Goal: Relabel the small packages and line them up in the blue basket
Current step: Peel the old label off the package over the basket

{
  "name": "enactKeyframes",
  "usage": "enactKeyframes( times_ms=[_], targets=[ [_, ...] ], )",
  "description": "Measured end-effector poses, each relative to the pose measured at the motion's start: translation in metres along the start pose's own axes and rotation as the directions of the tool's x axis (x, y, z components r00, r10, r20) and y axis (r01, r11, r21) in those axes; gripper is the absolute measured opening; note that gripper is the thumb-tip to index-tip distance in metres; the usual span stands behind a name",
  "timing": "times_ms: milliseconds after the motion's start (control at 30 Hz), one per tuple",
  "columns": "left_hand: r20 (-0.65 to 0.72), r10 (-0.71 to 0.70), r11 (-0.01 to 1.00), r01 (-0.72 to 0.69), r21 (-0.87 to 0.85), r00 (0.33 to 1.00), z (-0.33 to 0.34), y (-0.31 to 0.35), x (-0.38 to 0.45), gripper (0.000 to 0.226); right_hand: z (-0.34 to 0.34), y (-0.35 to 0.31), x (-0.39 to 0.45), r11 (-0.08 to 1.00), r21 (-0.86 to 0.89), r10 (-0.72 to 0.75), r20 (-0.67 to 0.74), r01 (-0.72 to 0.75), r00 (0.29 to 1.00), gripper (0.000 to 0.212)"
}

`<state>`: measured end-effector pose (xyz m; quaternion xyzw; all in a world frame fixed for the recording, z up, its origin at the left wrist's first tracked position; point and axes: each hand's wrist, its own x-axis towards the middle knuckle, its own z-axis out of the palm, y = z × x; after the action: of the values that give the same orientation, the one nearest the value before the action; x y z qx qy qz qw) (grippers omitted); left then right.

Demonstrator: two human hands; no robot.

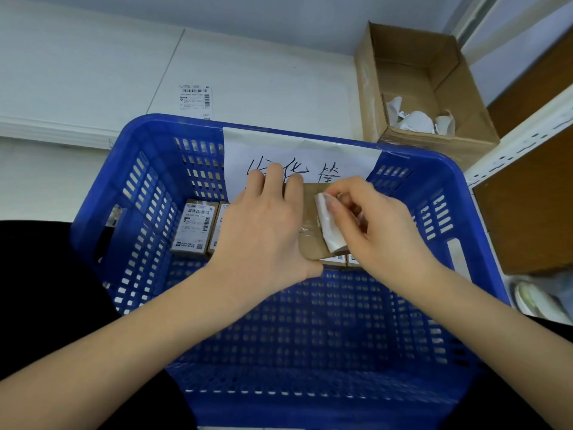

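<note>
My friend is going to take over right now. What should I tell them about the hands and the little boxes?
Left hand: grips the small brown cardboard package above the blue plastic basket.
Right hand: pinches a white paper label at the package's top face, partly peeled or partly stuck; cannot tell which.
Done: labelled small boxes stand in a row at the basket's far side; the hands hide part of the row.
Left: finish this label, set the package in the row.

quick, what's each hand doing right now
Left hand: closed around the brown package, holding it above the basket.
Right hand: pinching the white label on that package.
</note>
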<state>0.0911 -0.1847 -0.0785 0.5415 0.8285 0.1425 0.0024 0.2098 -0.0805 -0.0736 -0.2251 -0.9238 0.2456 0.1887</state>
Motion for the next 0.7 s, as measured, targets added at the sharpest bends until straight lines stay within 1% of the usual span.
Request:
enactKeyframes(
  times_ms=[33,67,100,133,167,300,400,467,500,533,600,633,700],
  targets=[
    [-0.006,-0.003,1.000,0.003,0.001,1.000,0.000,-0.001,0.001,0.081,-0.001,-0.003,0.000,0.992,0.111,0.060,0.044,-0.064,0.997,0.009],
    [-0.013,-0.007,1.000,0.007,0.003,1.000,0.000,-0.002,0.002,0.081,-0.004,-0.007,0.002,0.954,0.260,0.128,0.088,-0.147,0.988,0.010],
    [-0.021,-0.009,1.000,0.009,0.004,1.000,0.000,-0.004,0.002,0.082,-0.007,-0.010,0.004,0.882,0.407,0.200,0.130,-0.236,0.971,0.012],
    [-0.030,-0.009,1.000,0.009,0.008,1.000,-0.001,-0.005,0.003,0.082,-0.012,-0.013,0.006,0.801,0.515,0.258,0.166,-0.307,0.952,0.012],
    [-0.037,-0.004,1.000,0.005,0.013,0.999,-0.002,-0.005,0.003,0.083,-0.015,-0.013,0.008,0.750,0.564,0.290,0.192,-0.347,0.938,0.010],
    [-0.045,0.016,0.999,-0.014,0.042,0.999,-0.004,-0.005,0.002,0.083,-0.019,-0.009,0.007,0.687,0.581,0.346,0.266,-0.436,0.900,0.005],
    [-0.035,0.027,0.998,-0.026,0.052,0.999,-0.004,-0.004,0.000,0.086,-0.022,-0.011,0.014,0.662,0.553,0.354,0.364,-0.506,0.862,0.021],
    [-0.022,0.024,0.999,-0.023,0.046,0.999,-0.003,-0.005,0.000,0.089,-0.026,-0.009,0.016,0.571,0.555,0.406,0.450,-0.605,0.796,0.024],
    [-0.018,0.021,0.999,-0.021,0.045,1.000,-0.004,-0.005,0.000,0.090,-0.028,-0.007,0.016,0.537,0.564,0.426,0.459,-0.627,0.779,0.022],
    [-0.018,0.022,0.999,-0.021,0.049,1.000,-0.004,-0.004,0.000,0.089,-0.029,-0.006,0.016,0.567,0.566,0.416,0.430,-0.598,0.801,0.026],
    [-0.021,0.026,0.998,-0.025,0.057,0.999,-0.005,-0.003,0.000,0.087,-0.032,-0.006,0.016,0.682,0.533,0.341,0.375,-0.501,0.862,0.031],
    [-0.022,0.024,0.998,-0.023,0.056,0.999,-0.005,-0.003,0.000,0.087,-0.034,-0.007,0.012,0.711,0.528,0.306,0.362,-0.465,0.880,0.027],
    [-0.012,0.020,0.998,-0.019,0.055,1.000,-0.005,-0.003,0.000,0.087,-0.034,-0.007,0.010,0.747,0.501,0.313,0.316,-0.437,0.896,0.010]
  ],
)
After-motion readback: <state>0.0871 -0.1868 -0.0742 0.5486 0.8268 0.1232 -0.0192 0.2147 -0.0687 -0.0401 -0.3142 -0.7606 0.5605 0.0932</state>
